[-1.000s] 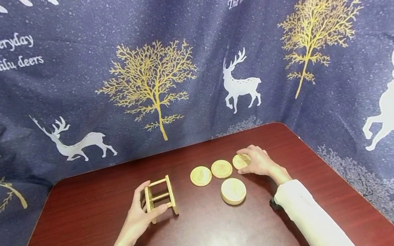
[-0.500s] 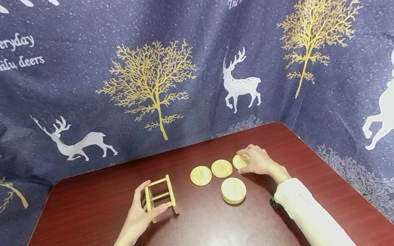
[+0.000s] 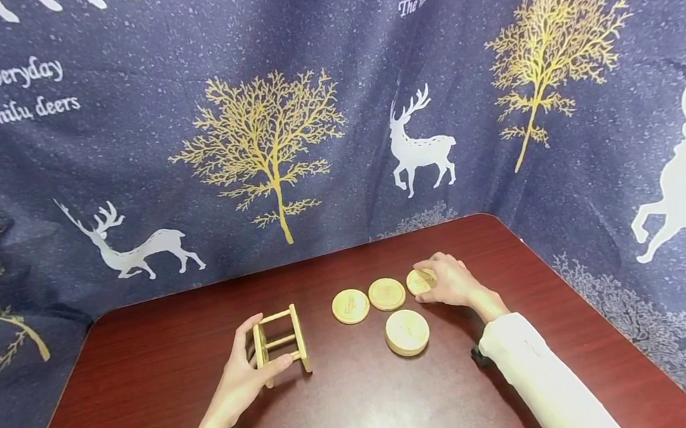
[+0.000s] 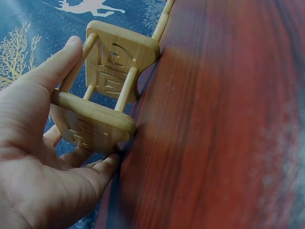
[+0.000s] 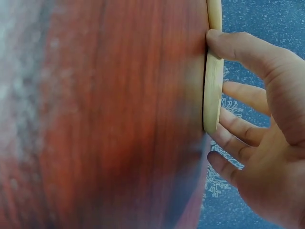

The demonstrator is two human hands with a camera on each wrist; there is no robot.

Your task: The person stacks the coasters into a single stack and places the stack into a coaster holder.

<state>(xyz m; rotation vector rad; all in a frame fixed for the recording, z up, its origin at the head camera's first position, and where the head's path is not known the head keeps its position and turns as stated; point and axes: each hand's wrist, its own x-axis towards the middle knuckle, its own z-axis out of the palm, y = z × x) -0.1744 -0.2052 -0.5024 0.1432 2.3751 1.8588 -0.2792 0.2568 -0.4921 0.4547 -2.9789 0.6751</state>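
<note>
My left hand (image 3: 237,376) holds a small wooden coaster rack (image 3: 299,339) on the table, thumb along the near side and fingers round the far side. In the left wrist view, the rack (image 4: 143,45) has two end panels with cut-out patterns, joined by thin rods. At the back right, my right hand (image 3: 452,283) grips a round wooden coaster (image 3: 418,281) by its edges. The right wrist view has the thumb at the rim of that coaster (image 5: 212,105), which lies flat on the table, with the fingers spread beyond it.
Two more coasters, one left (image 3: 351,306) and one in the middle (image 3: 387,294), lie in a row beside the gripped one. A short stack of coasters (image 3: 407,331) stands in front of them. The red-brown table (image 3: 365,409) ends at a patterned cloth backdrop (image 3: 338,172).
</note>
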